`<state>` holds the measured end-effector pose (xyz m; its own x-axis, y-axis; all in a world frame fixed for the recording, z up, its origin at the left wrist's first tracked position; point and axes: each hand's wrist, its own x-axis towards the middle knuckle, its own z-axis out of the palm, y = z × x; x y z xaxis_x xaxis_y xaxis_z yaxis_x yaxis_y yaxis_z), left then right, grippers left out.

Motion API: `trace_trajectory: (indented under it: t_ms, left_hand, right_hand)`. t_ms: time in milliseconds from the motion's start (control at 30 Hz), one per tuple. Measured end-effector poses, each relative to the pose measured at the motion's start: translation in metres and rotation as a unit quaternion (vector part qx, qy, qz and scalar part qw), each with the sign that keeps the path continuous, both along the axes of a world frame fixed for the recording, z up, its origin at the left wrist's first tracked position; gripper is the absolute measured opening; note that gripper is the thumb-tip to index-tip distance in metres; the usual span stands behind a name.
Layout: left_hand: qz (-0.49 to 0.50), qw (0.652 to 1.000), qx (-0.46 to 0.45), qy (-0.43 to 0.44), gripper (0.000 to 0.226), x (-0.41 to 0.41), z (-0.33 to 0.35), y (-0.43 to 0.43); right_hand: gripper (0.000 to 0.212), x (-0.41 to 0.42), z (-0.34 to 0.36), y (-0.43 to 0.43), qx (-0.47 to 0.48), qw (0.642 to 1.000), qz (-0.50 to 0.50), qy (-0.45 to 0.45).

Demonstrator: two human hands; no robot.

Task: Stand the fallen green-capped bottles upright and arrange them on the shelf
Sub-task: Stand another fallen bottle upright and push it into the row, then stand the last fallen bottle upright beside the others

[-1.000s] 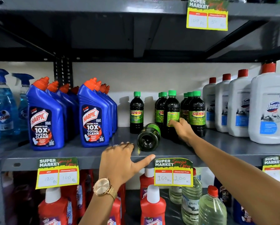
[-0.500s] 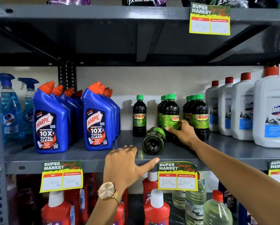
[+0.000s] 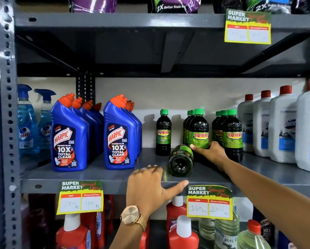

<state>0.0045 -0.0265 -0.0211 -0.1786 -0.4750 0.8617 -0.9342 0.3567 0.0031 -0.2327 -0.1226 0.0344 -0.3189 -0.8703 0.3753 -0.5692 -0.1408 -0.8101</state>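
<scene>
My right hand [image 3: 210, 152] reaches in over the grey shelf [image 3: 100, 174] and is wrapped around the lower part of an upright green-capped bottle [image 3: 198, 131], the front one of a short row of three; my thumb lies across the bottom of its green label and my fingers curl around its right side, so the grip is closed on it. Just to the left of that hand lies the fallen bottle [image 3: 181, 159], on its side with its dark round base turned toward me and its neck pointing toward the back; I cannot see its cap. It rests near the front of the shelf, and whether my thumb brushes it I cannot tell. My left hand [image 3: 150, 187] rests on the front lip of the shelf, loosely open and holding nothing: the fingers lie on top of the shelf just left of the fallen bottle's base, and the thumb stretches to the right along the front edge beneath it. A rose-gold watch [image 3: 130, 215] sits on that wrist. A single green-capped bottle [image 3: 163, 132] stands alone farther back on the left, and another row of three [image 3: 231, 133] stands on the right of my hand. Blue toilet-cleaner bottles [image 3: 69, 137] stand at the left of the shelf and white red-capped jugs [image 3: 283, 126] at the right. A yellow price tag [image 3: 210, 203] hangs below my left thumb.
</scene>
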Motion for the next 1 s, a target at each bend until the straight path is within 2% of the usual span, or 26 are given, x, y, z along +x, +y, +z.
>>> trace_trajectory:
  t_ms: [67,100,167,200,300,400,433,533,633,733,833,933,1000]
  left_hand:
    - [-0.004,1.0,0.001,0.0,0.08,0.0,0.0,0.001]
    - [-0.005,1.0,0.001,0.001,0.079,0.001,0.0,0.001]
    - [-0.005,1.0,0.002,-0.001,0.078,0.002,0.001,0.002]
    - [-0.004,1.0,0.003,-0.003,0.078,0.002,0.0,0.002]
    - [-0.005,1.0,0.005,-0.004,0.08,0.002,0.001,0.003]
    - [-0.002,1.0,0.006,-0.002,0.079,0.001,0.002,0.003]
    - [-0.001,1.0,0.005,-0.002,0.078,0.001,0.002,0.004]
    - [-0.007,1.0,0.0,-0.005,0.077,0.002,0.003,0.006]
    - [-0.012,1.0,0.002,-0.013,0.076,0.004,0.004,0.008]
    - [-0.01,1.0,0.005,-0.017,0.078,0.004,0.003,0.008]
    - [-0.003,1.0,0.006,-0.023,0.079,0.004,0.001,0.007]
    - [0.004,1.0,0.003,-0.025,0.079,0.002,0.002,0.005]
    - [0.005,1.0,0.002,-0.022,0.08,0.002,0.001,0.004]
  right_hand:
    - [0.086,0.001,0.002,0.004,0.02,0.999,0.014,-0.023]
    - [0.099,0.001,0.004,0.006,0.032,0.999,0.02,-0.038]
    - [0.126,0.003,0.009,0.014,0.052,0.997,-0.005,-0.06]
    - [0.131,0.003,0.011,0.02,0.063,0.996,-0.029,-0.054]
    - [0.117,0.007,0.018,0.039,0.091,0.992,-0.069,0.056]
    - [0.129,0.025,0.026,0.052,0.154,0.986,0.003,0.067]
    - [0.127,0.034,0.029,0.053,0.188,0.979,0.032,0.071]
    - [0.092,0.06,0.039,0.051,0.268,0.958,0.045,0.088]
    - [0.074,0.068,0.041,0.048,0.292,0.954,0.031,0.058]
    - [0.058,0.066,0.034,0.049,0.243,0.966,0.087,-0.011]
    - [0.063,0.065,0.025,0.047,0.125,0.983,0.116,-0.062]
    - [0.062,0.073,0.029,0.042,0.01,0.988,0.135,-0.079]
    - [0.067,0.081,0.033,0.037,-0.035,0.988,0.138,-0.052]
